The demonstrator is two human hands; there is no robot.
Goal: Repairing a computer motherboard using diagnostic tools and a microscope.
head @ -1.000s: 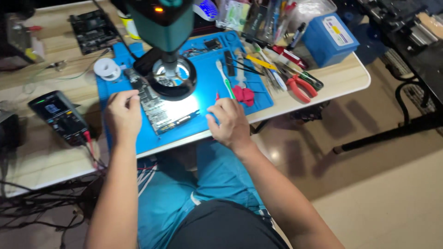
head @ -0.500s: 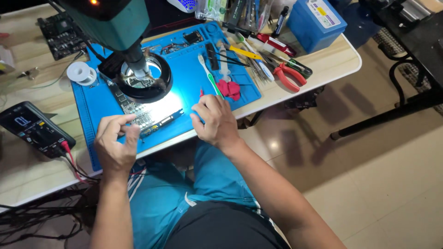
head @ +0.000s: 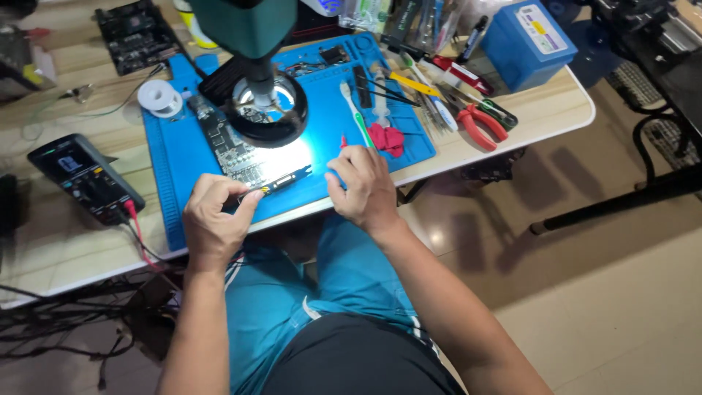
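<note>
Narrow black circuit strip (head: 281,181) lying on blue work mat (head: 172,190), at 6 o'clock from ring-lit magnifier (head: 265,110). Left hand (head: 216,223) pinching strip's near end between thumb and forefinger. Right hand (head: 363,189) curled, fingertips resting on mat at 3 o'clock; contents not discernible. Probably light, thin, brittle; best gripped by bare edges. Multimeter (head: 84,178) at 9 o'clock.

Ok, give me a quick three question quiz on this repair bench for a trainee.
1. True or false: the left hand pinches the end of a narrow dark board strip.
2. The blue mat lies on: A) the floor B) the table C) a chair.
3. Which red-handled tool lies right of the mat?

Key: 1 true. 2 B. 3 the pliers. The right hand rests on the mat's near edge.
</note>
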